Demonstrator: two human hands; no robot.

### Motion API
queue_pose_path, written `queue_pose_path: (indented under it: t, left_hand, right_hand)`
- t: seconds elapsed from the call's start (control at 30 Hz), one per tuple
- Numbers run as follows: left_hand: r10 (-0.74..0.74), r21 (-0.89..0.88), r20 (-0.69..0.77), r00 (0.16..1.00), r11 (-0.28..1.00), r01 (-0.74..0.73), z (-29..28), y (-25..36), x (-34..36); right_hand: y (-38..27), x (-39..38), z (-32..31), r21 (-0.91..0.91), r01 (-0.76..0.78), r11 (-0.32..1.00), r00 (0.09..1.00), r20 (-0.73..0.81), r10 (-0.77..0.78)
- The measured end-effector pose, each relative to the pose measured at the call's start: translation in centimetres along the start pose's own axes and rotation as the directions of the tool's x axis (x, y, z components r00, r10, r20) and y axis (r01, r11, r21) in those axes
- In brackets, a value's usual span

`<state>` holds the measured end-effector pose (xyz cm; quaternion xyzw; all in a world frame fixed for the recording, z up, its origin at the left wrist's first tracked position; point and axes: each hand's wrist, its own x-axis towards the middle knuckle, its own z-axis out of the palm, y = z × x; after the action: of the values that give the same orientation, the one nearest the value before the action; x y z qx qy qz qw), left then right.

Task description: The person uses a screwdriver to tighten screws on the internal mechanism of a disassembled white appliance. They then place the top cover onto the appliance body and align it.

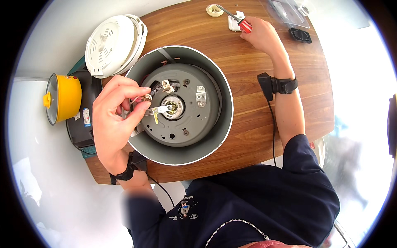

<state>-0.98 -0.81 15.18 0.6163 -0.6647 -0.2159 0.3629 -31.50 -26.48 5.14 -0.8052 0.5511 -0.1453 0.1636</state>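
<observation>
A round grey metal appliance housing (225, 124) stands on the table with its inside facing up. Over its left rim, my left hand (113, 113) is closed, thumb and fingertips pinching a small brownish part with thin wires (145, 98). Beside the fingertips a flat metal strip (160, 110) reaches toward the round centre opening; a yellowish piece hangs from it. A small white connector (167, 86) sits farther back inside. At the far right, my right hand (264, 36) is closed around a screwdriver (245, 26) with a red handle, its shaft pointing away left above a white plastic piece (234, 24).
White round plastic covers (108, 45) lean together behind the housing on the left. A yellow pot (68, 99) and a black case (84, 120) stand left of the table. A cream ring part (214, 10), a black part (300, 35) and a clear container (287, 14) lie at the back.
</observation>
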Motion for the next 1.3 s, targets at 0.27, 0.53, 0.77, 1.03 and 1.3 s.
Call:
queue_pose_path:
  t: [0.27,0.53,0.77,1.03,1.3]
  left_hand:
    - [-0.001,-0.002,-0.004,1.0,1.0,0.001,-0.1,0.4,-0.1]
    - [-0.035,-0.039,-0.004,0.999,0.999,0.035,-0.1,0.2,0.3]
    - [-0.068,-0.002,-0.003,0.998,0.998,0.068,-0.3,0.5,0.3]
    - [0.017,0.072,-0.035,0.999,0.997,-0.014,-0.7,0.7,-0.3]
    - [0.306,-0.014,-0.379,0.873,0.942,-0.336,0.5,4.6,-1.7]
  right_hand:
    - [-1.5,-0.9,-1.5,0.178,-0.008,0.984,0.998,-0.067,0.02]
    - [-2.6,-0.6,-2.6,0.625,0.105,0.773,0.994,-0.035,-0.107]
    - [-4.8,-2.0,-3.7,0.947,0.069,0.314,0.984,-0.013,-0.175]
    - [-7.3,-4.2,-4.1,0.995,-0.086,-0.058,0.91,0.054,-0.412]
    - [-13.1,-10.2,-6.5,0.967,-0.126,-0.222,0.896,0.015,-0.443]
